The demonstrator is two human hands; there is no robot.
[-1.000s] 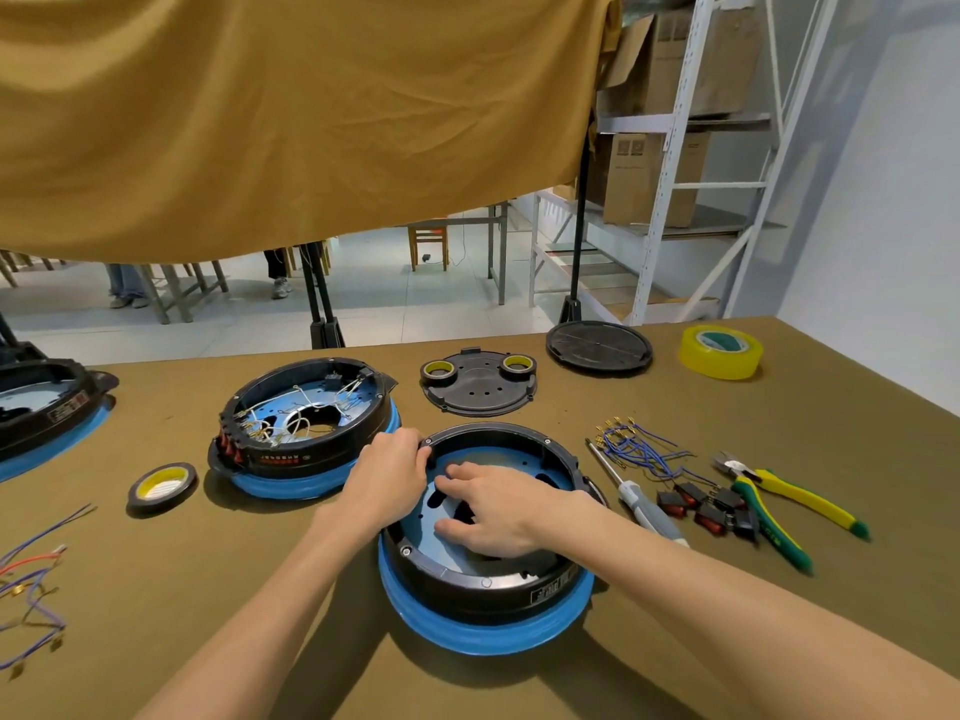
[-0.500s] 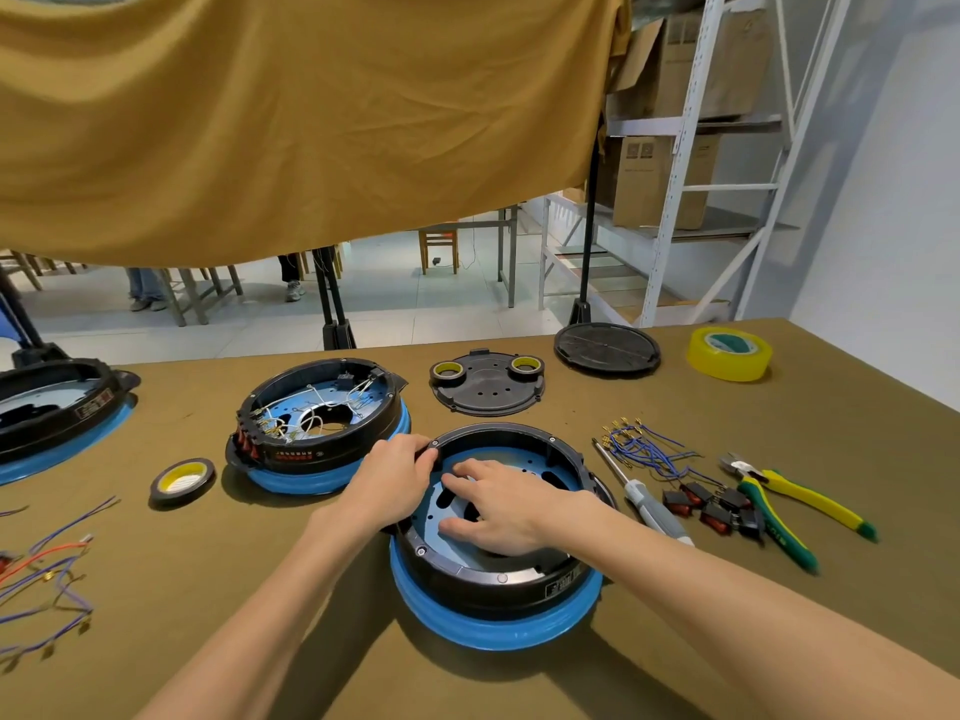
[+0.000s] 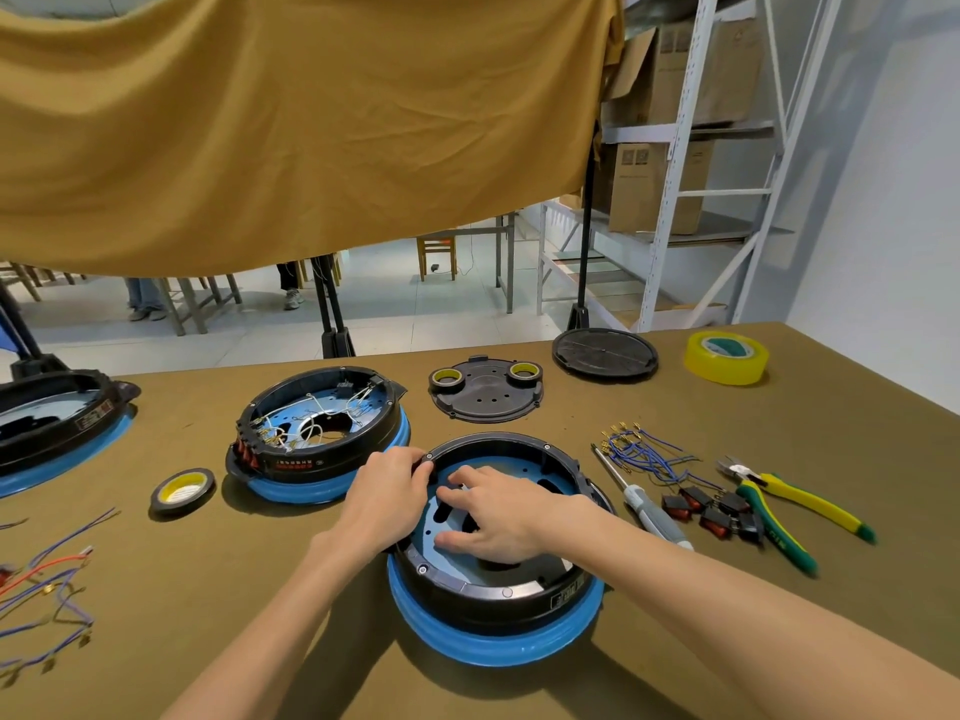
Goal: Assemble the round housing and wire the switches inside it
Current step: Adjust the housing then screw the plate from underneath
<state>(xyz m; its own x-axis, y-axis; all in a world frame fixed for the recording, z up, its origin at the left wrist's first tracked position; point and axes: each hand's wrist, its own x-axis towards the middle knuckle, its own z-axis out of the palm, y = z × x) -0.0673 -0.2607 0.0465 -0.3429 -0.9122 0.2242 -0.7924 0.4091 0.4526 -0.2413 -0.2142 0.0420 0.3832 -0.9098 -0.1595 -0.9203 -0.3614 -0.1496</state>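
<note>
Round housing point(image 3: 498, 589) open-side up (no long axis)

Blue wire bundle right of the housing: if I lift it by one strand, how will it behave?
The blue wire bundle looks thin and tangled, so it will likely flop and drag neighbouring strands along. Its metal terminals could snag on the screwdriver lying beside it. Probably very light.

An assembly workshop: a cloth-covered bench point(image 3: 779, 407) carries pliers point(image 3: 795, 506), a screwdriver point(image 3: 649, 511), loose wires point(image 3: 634, 449) and tape rolls point(image 3: 726, 357); steel shelving point(image 3: 670, 200) holds cardboard boxes point(image 3: 654, 184).
</note>
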